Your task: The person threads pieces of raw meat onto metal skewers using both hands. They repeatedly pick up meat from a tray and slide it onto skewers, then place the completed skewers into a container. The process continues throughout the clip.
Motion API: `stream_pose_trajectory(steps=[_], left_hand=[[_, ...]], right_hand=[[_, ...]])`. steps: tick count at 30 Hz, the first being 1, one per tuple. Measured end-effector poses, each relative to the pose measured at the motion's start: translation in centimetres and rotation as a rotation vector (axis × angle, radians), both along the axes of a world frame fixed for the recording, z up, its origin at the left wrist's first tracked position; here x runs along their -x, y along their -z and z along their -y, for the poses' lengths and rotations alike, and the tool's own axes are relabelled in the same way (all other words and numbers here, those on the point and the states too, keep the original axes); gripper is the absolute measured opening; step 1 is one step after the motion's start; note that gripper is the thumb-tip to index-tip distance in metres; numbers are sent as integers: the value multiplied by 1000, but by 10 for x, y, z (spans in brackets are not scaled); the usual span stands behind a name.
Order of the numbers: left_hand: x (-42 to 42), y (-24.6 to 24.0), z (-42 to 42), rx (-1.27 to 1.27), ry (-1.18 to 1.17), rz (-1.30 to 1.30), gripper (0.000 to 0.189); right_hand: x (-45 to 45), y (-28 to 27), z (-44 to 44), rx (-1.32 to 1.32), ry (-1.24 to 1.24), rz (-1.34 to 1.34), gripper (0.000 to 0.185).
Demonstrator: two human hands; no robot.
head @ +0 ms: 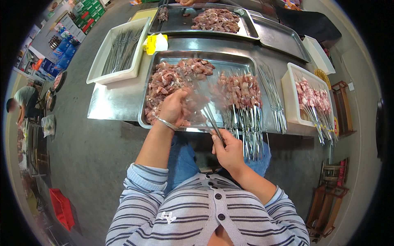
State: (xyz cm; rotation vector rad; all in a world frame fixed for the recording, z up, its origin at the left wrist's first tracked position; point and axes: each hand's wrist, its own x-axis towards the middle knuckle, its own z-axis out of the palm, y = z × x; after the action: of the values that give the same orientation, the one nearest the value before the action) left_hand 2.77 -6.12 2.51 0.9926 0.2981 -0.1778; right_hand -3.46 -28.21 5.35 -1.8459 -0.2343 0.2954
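Note:
My right hand (228, 151) grips several flat metal skewers (212, 118) at their lower ends, in front of the near rim of a steel tray (197, 129). The skewers slant up and left over the tray and blur towards their tips. My left hand (175, 106), a bracelet on its wrist, is over the raw meat pieces (166, 78) with fingers curled. Motion blur hides whether it holds a piece. Loaded meat skewers (241, 89) lie side by side in the tray's right part, their bare ends hanging over the near edge.
Bare skewers (274, 98) lie right of the tray; more fill a white bin (140, 69) at left. Another white bin (286, 92) holds loaded skewers. Across the steel table (107, 106), a person's hand (186, 2) is by a second meat tray (203, 33). A yellow packet (151, 46) stands between.

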Motion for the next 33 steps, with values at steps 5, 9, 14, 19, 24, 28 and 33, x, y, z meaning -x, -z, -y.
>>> stream_pose_trajectory(steps=[5,9,14,19,24,28,33], left_hand=[[3,-27,27,508,-76,124,32],[3,-15,38,649,-100,212,23],[3,-14,52,667,-123,164,19],[10,-20,58,785,31,204,34],[15,-30,58,590,-95,85,40],[12,-15,54,416,-42,113,21],[14,-10,58,357,-58,61,18]], right_hand=[[-9,-4,-3,-177,20,-249,17],[-7,0,-7,-223,25,-267,17],[-7,1,-7,-247,30,-236,17],[-7,4,-6,-342,29,-284,13],[-8,-1,-2,-360,42,-315,12],[-7,-4,-1,-342,55,-305,13],[-7,-5,-2,-298,55,-275,13]])
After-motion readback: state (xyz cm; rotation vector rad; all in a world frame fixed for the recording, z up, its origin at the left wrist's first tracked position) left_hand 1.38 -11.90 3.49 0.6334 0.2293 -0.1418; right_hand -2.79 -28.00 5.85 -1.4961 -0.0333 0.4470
